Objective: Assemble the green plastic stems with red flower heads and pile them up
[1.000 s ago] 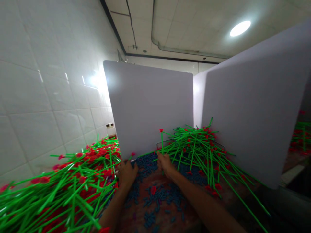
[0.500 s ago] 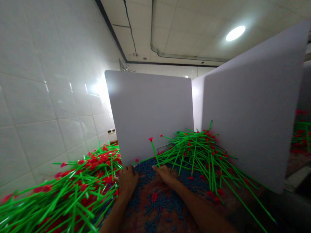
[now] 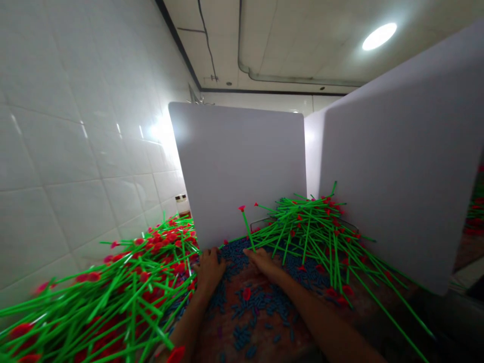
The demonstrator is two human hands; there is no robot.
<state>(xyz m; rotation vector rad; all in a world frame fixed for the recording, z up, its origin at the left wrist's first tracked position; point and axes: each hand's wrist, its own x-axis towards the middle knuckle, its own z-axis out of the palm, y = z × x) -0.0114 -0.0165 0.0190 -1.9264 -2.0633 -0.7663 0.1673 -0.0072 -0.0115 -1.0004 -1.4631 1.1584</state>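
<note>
My right hand [image 3: 263, 262] is closed around the lower end of a green stick [image 3: 247, 229], which leans slightly left and carries a red flared tip at its top. Thumb and forefinger pinch it just above the table. To the left, my left hand [image 3: 210, 266] lies palm down with its fingers a little apart, at the edge of a spread of small dark blue tube-like pieces [image 3: 237, 254]. Nothing shows in it, though its fingertips are partly hidden. Between my forearms a loose red flared piece [image 3: 247, 294] rests among scattered blue pieces.
A big heap of red-tipped green sticks [image 3: 124, 287] fills the left side. Another pile of green sticks [image 3: 308, 222] stands at the back right, some jutting over the table's right edge. Pale upright panels [image 3: 242, 156] enclose the back and right. A jar [image 3: 182, 204] stands behind the left heap.
The whole view has shifted slightly, so everything sits a little further right and higher. My right hand still grips the same upright stick; my left hand stays at the blue pieces.
</note>
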